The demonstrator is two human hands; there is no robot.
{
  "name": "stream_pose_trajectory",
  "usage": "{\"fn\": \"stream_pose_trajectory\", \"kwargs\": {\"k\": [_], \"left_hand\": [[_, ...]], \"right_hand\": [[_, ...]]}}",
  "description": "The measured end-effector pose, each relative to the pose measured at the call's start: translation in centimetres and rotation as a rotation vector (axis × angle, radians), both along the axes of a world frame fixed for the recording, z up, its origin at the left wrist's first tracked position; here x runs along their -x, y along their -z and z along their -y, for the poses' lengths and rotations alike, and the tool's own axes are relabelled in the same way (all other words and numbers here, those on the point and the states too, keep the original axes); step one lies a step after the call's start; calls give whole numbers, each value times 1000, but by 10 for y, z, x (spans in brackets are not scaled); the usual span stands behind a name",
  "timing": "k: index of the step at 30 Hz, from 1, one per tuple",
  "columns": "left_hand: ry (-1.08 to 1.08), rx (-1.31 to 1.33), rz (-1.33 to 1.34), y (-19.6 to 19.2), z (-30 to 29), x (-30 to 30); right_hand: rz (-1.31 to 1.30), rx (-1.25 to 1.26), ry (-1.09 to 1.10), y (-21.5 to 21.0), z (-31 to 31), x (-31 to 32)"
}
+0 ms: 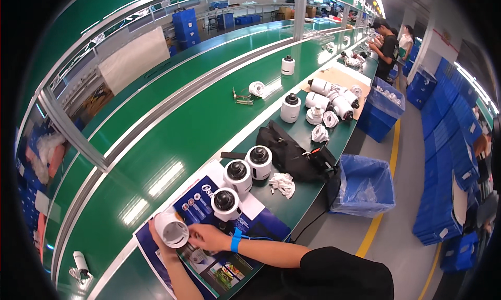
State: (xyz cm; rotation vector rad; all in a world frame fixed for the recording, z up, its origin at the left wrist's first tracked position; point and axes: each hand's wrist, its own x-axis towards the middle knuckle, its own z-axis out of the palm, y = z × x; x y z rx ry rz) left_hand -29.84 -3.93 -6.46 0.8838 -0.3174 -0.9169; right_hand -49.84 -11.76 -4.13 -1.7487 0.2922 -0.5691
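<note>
A white cylindrical housing (165, 222) is tilted over the bench, its open end facing me and to the right. My left hand (157, 239) is wrapped round its left side. Close to the housing's rim, my right hand (210, 238) has its fingers curled together; whatever they may pinch is too small to make out. A blue band (236, 240) circles the right wrist. Under both hands lies a blue printed sheet (266, 222). Just beyond stand white housings with black ribbed tops: one (226, 203) nearest, another (238, 175) behind it, and a third (259, 162) farther right.
A crumpled white cloth (282, 185) and a black bag (284, 148) lie past the housings. More housings (334, 99) are heaped farther along. The green conveyor (209, 122) runs at left. Blue lined bins (362, 182) stand by the bench's right edge. Other people (387, 49) work far down the line.
</note>
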Motion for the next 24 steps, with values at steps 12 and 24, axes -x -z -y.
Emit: {"fn": "stream_pose_trajectory", "kwargs": {"k": [12, 24], "left_hand": [[-108, -138, 738, -20, 5, 27], [-11, -248, 1358, -22, 0, 35]], "right_hand": [[-90, -75, -21, -14, 5, 6], [237, -41, 131, 3, 3, 1]]}}
